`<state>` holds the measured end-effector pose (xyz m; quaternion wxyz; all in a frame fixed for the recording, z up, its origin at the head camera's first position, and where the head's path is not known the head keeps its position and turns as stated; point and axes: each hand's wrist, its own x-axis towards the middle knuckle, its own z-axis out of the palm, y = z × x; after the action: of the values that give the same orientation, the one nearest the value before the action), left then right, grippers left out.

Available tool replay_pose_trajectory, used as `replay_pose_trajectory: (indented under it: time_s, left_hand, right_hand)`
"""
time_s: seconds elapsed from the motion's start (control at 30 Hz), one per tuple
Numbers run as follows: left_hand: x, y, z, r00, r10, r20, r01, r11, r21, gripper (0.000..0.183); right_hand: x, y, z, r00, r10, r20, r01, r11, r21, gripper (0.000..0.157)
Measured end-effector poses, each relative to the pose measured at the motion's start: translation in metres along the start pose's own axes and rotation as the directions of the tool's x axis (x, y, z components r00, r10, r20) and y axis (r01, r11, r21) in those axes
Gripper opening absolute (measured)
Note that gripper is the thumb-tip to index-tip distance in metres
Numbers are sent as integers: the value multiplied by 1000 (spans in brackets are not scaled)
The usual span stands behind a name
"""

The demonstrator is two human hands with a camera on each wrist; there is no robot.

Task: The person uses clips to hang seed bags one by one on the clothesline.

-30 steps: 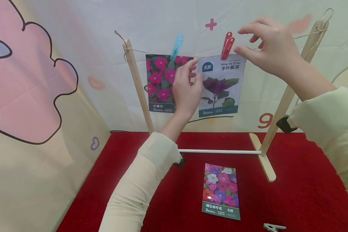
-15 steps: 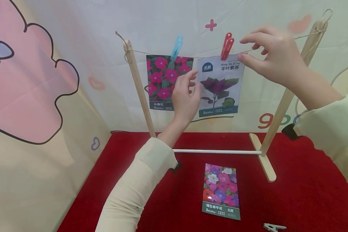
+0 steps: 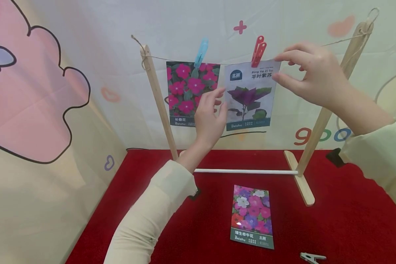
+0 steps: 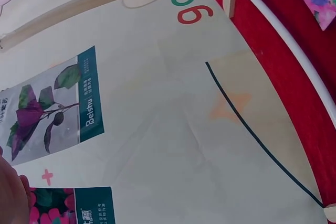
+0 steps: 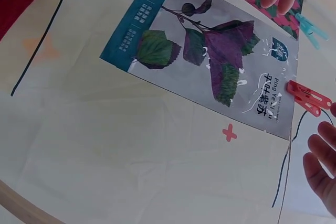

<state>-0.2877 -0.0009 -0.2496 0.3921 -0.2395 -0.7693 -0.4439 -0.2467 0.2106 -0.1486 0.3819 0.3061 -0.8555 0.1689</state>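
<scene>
A seed packet with a purple-leaved plant (image 3: 247, 97) hangs from a string under a red clothespin (image 3: 258, 53). Left of it, a light-blue clothespin (image 3: 201, 53) holds a packet of magenta flowers (image 3: 181, 88), partly hidden by my left hand (image 3: 209, 115). That hand is raised between the two packets with loosely bent fingers and nothing in its grasp. My right hand (image 3: 316, 75) is at the plant packet's upper right corner, thumb and forefinger spread. In the right wrist view, its fingers (image 5: 317, 174) stand apart from the packet, just beyond the string.
The string runs between two wooden posts (image 3: 323, 121) joined low down by a white rod (image 3: 247, 171). A third packet with mixed flowers (image 3: 252, 216) lies on the red cloth (image 3: 191, 227), and a white clothespin (image 3: 311, 257) is at the front. A patterned curtain hangs behind.
My right hand has come down slightly from beside the red clothespin to the packet's corner. My left hand has sunk a little. Both hanging packets stay clipped.
</scene>
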Motion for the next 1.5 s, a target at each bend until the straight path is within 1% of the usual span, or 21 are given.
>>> replay_pose_trajectory:
  time_s: [0.27,0.6,0.77,0.93,1.07,1.23,1.5]
  left_hand:
    - [-6,-5,-2,1000,17,16,-18,999,29,29]
    - [-13,-9,-4,999,32,26,-33,998,60,29]
    - [-18,-12,-4,999,27,36,-29,998,61,29]
    - [-23,-15,-5,999,37,37,-40,996,77,29]
    - [-26,-17,-5,998,30,52,-34,997,69,29]
    - [-31,-21,-5,997,26,76,-31,997,66,30]
    - [-40,-27,-4,996,23,92,-31,996,82,32]
  right_hand:
    - [-8,3,3,998,-66,-21,66,998,0,33]
    - [-20,3,6,999,-53,12,53,998,-20,33]
    - [-25,3,9,998,-60,24,61,998,-20,35]
    - [-30,4,12,997,-62,36,62,998,-14,36]
    - [-35,4,15,996,-75,49,75,997,-7,38]
    - [-41,4,20,992,-112,57,112,994,-2,39]
    - [-54,4,27,987,-116,109,116,993,15,42]
